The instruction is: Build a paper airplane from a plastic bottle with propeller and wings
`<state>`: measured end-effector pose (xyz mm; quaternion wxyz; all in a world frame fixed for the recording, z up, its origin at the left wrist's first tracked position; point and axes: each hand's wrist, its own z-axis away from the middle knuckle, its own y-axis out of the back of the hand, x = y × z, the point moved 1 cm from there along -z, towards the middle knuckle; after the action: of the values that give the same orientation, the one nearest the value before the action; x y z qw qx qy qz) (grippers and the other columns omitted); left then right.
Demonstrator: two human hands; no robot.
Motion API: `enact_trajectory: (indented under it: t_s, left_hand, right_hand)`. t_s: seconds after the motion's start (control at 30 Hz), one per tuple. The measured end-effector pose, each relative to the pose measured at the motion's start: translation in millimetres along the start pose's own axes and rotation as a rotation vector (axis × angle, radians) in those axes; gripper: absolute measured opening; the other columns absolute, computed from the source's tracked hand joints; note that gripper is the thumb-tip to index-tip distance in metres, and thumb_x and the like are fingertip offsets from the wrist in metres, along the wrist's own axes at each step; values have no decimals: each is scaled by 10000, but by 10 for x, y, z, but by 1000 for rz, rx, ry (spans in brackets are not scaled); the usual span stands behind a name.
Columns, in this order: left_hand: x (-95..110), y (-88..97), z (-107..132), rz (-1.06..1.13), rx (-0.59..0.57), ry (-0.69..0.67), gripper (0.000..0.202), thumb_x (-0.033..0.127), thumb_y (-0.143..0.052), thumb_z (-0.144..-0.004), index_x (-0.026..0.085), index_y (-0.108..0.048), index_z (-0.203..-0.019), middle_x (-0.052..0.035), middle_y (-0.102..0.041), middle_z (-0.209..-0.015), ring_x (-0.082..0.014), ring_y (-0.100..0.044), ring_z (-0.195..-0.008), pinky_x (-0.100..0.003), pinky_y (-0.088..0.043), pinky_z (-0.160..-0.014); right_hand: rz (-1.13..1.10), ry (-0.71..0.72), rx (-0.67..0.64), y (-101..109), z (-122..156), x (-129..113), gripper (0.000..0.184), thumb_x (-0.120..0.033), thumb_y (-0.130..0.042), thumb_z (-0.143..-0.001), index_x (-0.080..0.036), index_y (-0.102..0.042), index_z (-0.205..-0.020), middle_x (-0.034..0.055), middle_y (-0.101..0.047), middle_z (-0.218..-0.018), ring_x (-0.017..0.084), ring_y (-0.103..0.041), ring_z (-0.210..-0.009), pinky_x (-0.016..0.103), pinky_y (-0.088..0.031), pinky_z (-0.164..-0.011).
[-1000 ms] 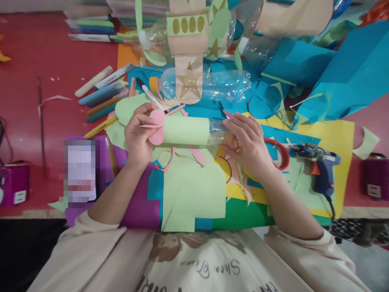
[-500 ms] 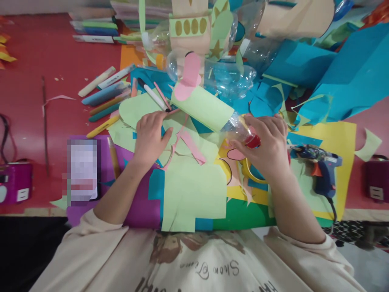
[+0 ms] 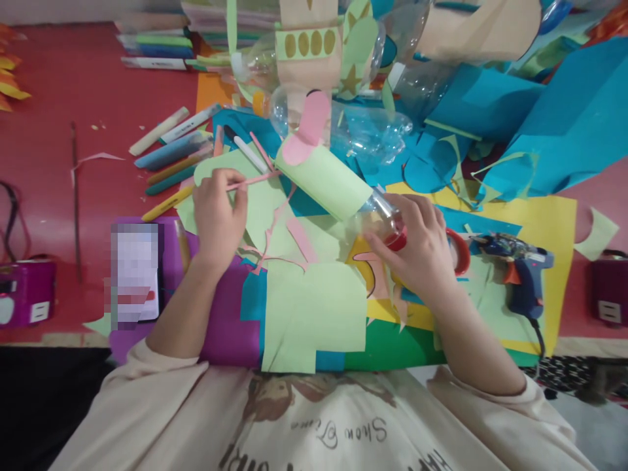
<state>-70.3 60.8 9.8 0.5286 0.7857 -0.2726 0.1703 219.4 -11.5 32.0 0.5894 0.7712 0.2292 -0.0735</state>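
My right hand (image 3: 417,239) is closed round the neck end of a clear plastic bottle (image 3: 373,212), whose red cap (image 3: 396,239) shows under my fingers. Light green paper (image 3: 328,180) wraps the bottle's body. A pink paper shape (image 3: 308,131) sits at its far end. My left hand (image 3: 220,212) pinches a thin pink paper strip (image 3: 255,178) between thumb and fingers, above light green paper. Pink paper scraps (image 3: 300,239) lie between my hands, next to a light green sheet (image 3: 314,314).
A glue gun (image 3: 524,268) lies at the right on yellow paper, near red scissors handles (image 3: 460,252). Several markers (image 3: 169,154) lie at the left, above a phone (image 3: 137,271). Clear bottles and a decorated beige piece (image 3: 309,49) stand at the back, with blue paper (image 3: 554,124).
My left hand has moved left and lifted the pink strip. My right hand and the bottle's neck end have shifted slightly left, baring more of the red scissors handle.
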Motion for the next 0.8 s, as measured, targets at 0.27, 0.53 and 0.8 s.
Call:
enact_trajectory:
  t_s: [0.27, 0.53, 0.8]
  left_hand:
    - [155, 428, 1, -104, 406, -292, 76, 267, -490, -924, 287, -527, -861, -1, -536, -805, -179, -562, -799, -396, -453, -725]
    - [594, 154, 238, -134, -647, -482, 271, 353, -525, -862, 193, -574, -1075, -60, -610, -936, -192, -612, -781, -305, -477, -646]
    - [431, 11, 175, -213, -557, -245, 416, 513, -671, -766, 187, -581, -1009, -113, -617, -1017, -310, -573, -979, -457, -467, -862]
  right_hand:
    - [-168, -75, -133, 28, 24, -121, 434, -469, -612, -817, -262, -567, -1196, 58, -563, -973, 183, -605, -742, 328, -515, -614]
    - [-177, -58, -72, -41, 31, -159, 423, -438, -632, -795, -238, -593, -1166, 50, -544, -905, 201, -589, -765, 356, -515, -641]
    - [-245, -23, -37, -63, 37, -126, 412, -430, -636, -803, -232, -588, -1162, 53, -527, -913, 202, -575, -775, 370, -524, -663]
